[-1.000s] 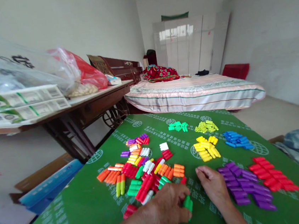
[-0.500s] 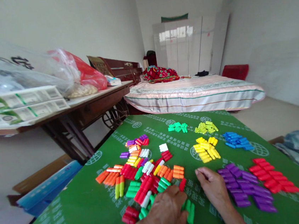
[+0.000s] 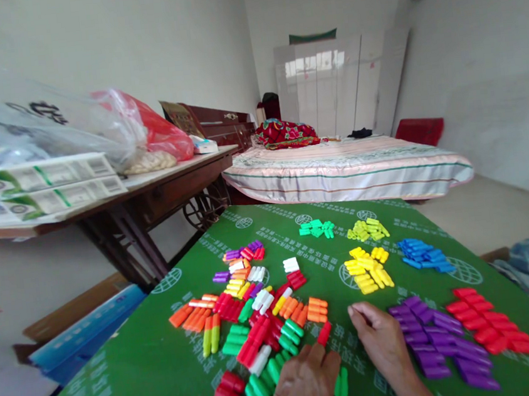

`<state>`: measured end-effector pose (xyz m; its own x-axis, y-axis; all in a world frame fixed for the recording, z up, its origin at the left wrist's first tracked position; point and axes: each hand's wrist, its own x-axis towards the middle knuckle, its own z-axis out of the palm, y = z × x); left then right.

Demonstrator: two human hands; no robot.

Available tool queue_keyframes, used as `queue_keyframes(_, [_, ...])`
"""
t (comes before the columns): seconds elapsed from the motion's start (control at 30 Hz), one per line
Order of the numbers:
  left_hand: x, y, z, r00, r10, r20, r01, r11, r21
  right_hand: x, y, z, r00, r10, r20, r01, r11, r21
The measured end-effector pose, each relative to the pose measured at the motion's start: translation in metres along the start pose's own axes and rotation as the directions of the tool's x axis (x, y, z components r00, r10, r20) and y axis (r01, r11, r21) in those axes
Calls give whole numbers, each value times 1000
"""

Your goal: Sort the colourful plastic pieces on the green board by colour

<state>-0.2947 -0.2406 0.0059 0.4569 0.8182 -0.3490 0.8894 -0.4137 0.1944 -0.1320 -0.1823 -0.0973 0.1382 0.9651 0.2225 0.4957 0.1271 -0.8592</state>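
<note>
Small plastic pieces shaped like marker caps lie in colour groups on a green printed table [image 3: 145, 374]. My left hand [image 3: 307, 379] reaches palm down over the near end of a mixed pile, fingers stretched forward. Its fingertips are at the lower end of a single red cap [image 3: 325, 333]; its thumb is hidden. Green caps [image 3: 259, 392] show beside it, and more green caps [image 3: 342, 386] lie to its right. My right hand [image 3: 381, 340] rests closed on the table, thumb against curled fingers, whatever it may hold hidden. Purple caps [image 3: 443, 346] lie right of it.
Separate groups of red [image 3: 492, 319], blue [image 3: 424, 255], yellow [image 3: 369, 269], lime [image 3: 367, 230] and green [image 3: 316, 228] caps lie right and far. A sewing-machine table [image 3: 162, 174] with bags stands left, a bed [image 3: 347, 170] beyond.
My left hand has moved slightly forward and right, its fingertips now at the red cap; more green caps show beside it. My right hand stays nearly still. The view has shifted slightly.
</note>
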Motion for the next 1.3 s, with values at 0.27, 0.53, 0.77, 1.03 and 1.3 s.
queue_keyframes(0.27, [5,-2,-5,998,3,68,-1,1000,-29,0,-3,-1,1000,-15,-25,15,1000,-7])
queue_keyframes(0.53, [43,-31,-55,967,-30,-254,40,999,33,0,0,3,999,-38,-37,39,999,25])
queue_keyframes(0.77, [155,-56,-86,936,-165,-311,204,974,96,-1,5,5,999,-12,-33,13,999,32])
queue_keyframes(1.03, [227,-72,-86,913,-275,-302,298,954,32,-2,1,5,1000,9,-10,-9,999,42])
queue_keyframes(1.3, [244,-76,-84,880,-301,-368,316,948,-19,-3,1,5,999,37,11,-38,998,43])
